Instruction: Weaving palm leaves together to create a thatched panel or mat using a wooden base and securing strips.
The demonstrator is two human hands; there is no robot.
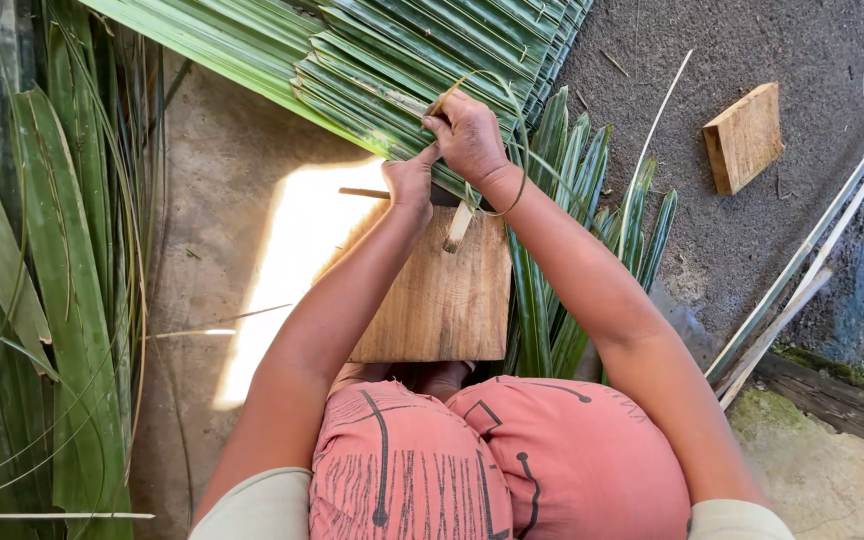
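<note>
Two hands pinch folded palm leaves at the edge of a woven panel.

Loose green fronds (42, 300) lie at the left on the concrete floor (222, 200). The left hand (410, 185), half closed, presses a fingertip on the woven leaf panel (402, 60) above the wooden board (447, 295); the right hand (467, 135) is closed, pinching a thin strip. The leaves look light, pliant, easily torn, best gripped at the fold. A small wooden block (744, 137) lies well apart on gritty ground.
</note>
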